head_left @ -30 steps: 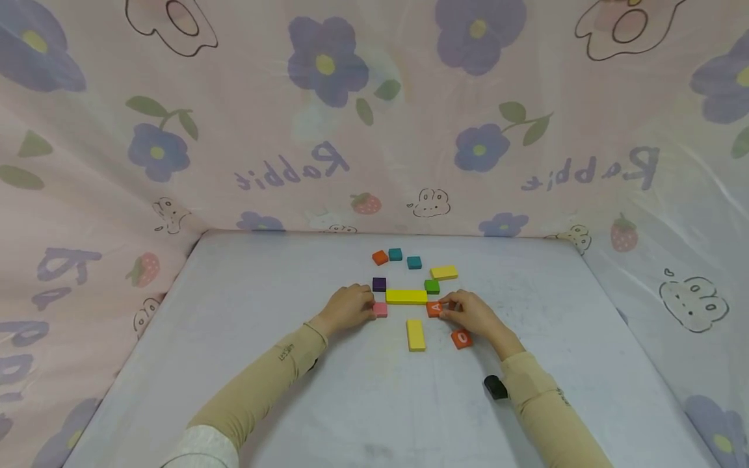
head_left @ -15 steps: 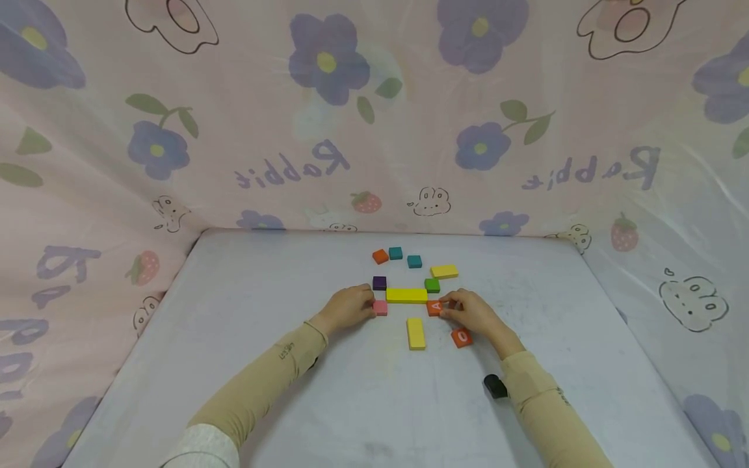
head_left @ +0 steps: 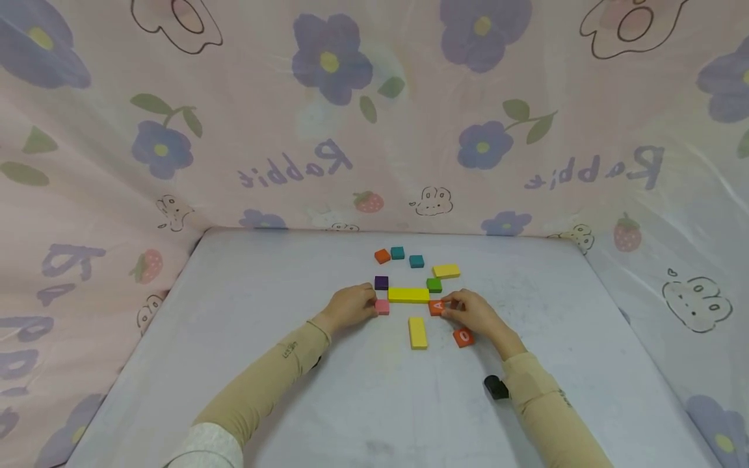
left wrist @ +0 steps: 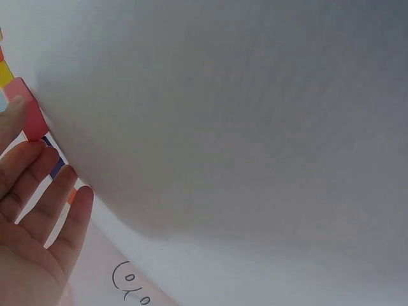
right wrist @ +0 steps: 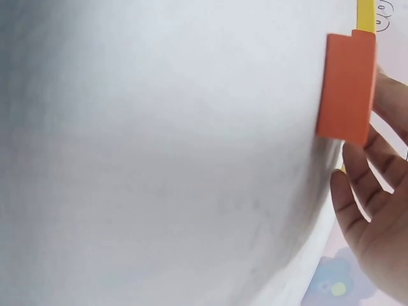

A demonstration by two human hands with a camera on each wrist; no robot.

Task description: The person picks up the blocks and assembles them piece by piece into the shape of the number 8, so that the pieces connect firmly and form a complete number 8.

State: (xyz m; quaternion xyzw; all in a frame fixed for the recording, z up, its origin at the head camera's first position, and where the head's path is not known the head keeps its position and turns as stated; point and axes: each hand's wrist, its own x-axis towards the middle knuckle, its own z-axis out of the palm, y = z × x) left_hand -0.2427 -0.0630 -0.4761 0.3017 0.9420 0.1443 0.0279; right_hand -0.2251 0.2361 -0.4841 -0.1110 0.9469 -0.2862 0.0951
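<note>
My left hand point(head_left: 353, 305) pinches a pink block point(head_left: 382, 307) at its left side; in the left wrist view the thumb point(left wrist: 13, 118) presses on it. On the other side, my right hand point(head_left: 473, 313) holds an orange block marked A point(head_left: 435, 307) between thumb and fingers. A long yellow block point(head_left: 408, 296) lies crosswise between the two, at their far corners. Behind its ends sit a purple block point(head_left: 381, 283) on the left and a green block point(head_left: 434, 285) on the right. In the right wrist view, orange point(right wrist: 346, 89) hides some fingertips.
Nearer the person lie a yellow block point(head_left: 418, 333) and an orange block marked O point(head_left: 463, 337). Farther back are another orange block point(head_left: 382, 256), two teal blocks point(head_left: 416, 261) and a yellow one point(head_left: 446, 271). Patterned cloth point(head_left: 398, 130) walls the white table point(head_left: 263, 273).
The head view has shifted very slightly. Both hands stay at the same blocks, and no block has visibly moved on the table.
</note>
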